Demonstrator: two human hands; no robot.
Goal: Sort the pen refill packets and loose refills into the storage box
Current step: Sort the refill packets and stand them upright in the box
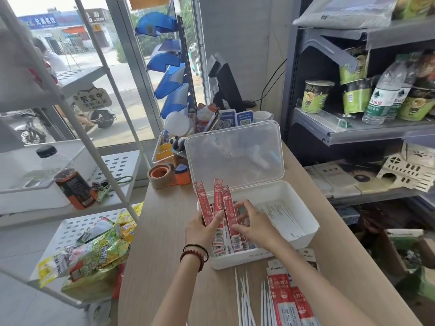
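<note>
Loose refills (pixel 244 300), thin and light, lie at the table's near edge. Stiff, slippery red packets (pixel 217 208) are pinched mid-length by the left hand (pixel 202 229); the right hand (pixel 254 222) steadies them with fingers spread, over the storage box (pixel 303 234).

The lower ends of the red refill packets (pixel 220 208) in the storage box (pixel 303 222) are hidden behind the left hand (pixel 203 228) and right hand (pixel 253 223). Print on these packets is too small to read. More red packets (pixel 286 300) and loose white refills (pixel 244 302) on the table (pixel 164 231) are cut off by the bottom edge. Items behind the box's raised frosted lid (pixel 235 154) show only as blurred shapes. Both forearms leave the picture at the bottom.
</note>
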